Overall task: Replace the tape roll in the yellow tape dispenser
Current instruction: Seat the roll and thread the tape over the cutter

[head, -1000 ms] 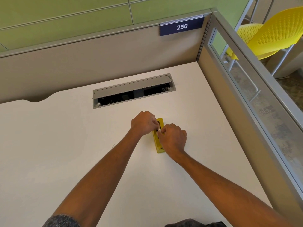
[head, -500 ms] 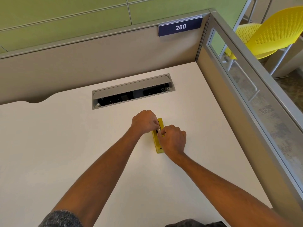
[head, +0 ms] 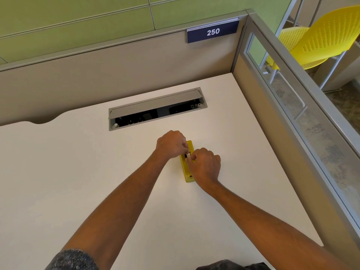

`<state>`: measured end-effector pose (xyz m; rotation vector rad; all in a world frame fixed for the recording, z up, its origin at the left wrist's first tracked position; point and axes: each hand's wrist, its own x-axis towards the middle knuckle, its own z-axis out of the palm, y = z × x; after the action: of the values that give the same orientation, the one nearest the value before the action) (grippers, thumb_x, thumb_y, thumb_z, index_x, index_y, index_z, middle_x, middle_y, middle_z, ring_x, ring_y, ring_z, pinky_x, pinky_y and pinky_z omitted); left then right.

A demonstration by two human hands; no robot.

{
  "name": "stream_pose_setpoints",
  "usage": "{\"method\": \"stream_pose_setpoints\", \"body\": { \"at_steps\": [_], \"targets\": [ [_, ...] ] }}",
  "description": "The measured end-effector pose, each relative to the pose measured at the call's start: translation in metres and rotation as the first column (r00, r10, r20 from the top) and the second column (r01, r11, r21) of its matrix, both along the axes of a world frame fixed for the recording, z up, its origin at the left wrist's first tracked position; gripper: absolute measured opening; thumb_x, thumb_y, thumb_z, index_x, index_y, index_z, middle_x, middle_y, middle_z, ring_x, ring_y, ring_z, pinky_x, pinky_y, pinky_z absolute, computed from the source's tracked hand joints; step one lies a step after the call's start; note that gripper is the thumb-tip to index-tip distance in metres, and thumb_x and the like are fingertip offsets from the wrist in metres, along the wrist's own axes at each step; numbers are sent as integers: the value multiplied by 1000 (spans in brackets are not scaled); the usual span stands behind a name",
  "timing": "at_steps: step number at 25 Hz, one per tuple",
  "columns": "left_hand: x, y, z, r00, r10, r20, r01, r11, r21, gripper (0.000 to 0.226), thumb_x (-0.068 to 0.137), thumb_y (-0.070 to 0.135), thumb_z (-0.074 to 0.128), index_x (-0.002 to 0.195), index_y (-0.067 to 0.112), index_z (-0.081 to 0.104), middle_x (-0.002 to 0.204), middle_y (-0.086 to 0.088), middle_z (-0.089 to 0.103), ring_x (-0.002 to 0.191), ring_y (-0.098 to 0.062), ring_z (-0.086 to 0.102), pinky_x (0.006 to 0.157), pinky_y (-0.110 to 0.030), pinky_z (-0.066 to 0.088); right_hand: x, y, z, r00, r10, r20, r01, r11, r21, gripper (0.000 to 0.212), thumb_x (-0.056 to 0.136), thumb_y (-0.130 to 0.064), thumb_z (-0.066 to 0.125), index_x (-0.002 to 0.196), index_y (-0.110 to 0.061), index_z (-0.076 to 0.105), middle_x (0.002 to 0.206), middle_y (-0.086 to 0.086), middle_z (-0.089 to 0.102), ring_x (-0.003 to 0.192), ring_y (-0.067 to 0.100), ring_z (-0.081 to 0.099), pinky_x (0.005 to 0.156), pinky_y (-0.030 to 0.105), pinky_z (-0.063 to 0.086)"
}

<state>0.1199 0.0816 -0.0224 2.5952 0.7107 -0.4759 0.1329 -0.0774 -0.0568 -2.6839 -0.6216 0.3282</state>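
Note:
A narrow yellow tape dispenser [head: 184,168] lies flat on the white desk [head: 78,172], its long axis pointing away from me. My left hand [head: 171,144] is curled over its far end, fingertips pinched at the dispenser's middle. My right hand [head: 204,166] covers the right side and near half, with thumb and forefinger meeting the left fingertips over a small white and black part [head: 187,155] in the dispenser's slot. The tape roll itself is hidden under my fingers.
A grey cable hatch [head: 155,108] with its lid tilted up is set into the desk beyond my hands. Beige partition walls close the back and right sides, with a "250" sign [head: 213,32]. A yellow chair [head: 321,39] stands outside the partition.
Both hands stay on the dispenser. The fingertips have shifted slightly together over the middle slot, and the white part between them shows less than a second ago.

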Motion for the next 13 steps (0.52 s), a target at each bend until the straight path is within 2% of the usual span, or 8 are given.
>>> {"method": "stream_pose_setpoints", "body": {
  "at_steps": [6,13],
  "targets": [
    [1,3,2,1000,-4,-1,4,1000,4,23,94,43,84,110,28,90,131,5,81,115,-19,73,75,-32,45,1,-1,5,1000,26,12,-25,999,-27,35,102,-54,63,104,-23,79,103,-4,76,95,17,67,83,33,37],
    [-1,1,2,1000,-9,6,8,1000,19,19,98,39,80,109,26,88,128,4,81,113,-20,73,77,-33,48,1,0,3,1000,20,6,-19,999,-29,35,102,-55,63,104,-24,79,102,-5,76,94,14,66,87,34,44]
  ]
}}
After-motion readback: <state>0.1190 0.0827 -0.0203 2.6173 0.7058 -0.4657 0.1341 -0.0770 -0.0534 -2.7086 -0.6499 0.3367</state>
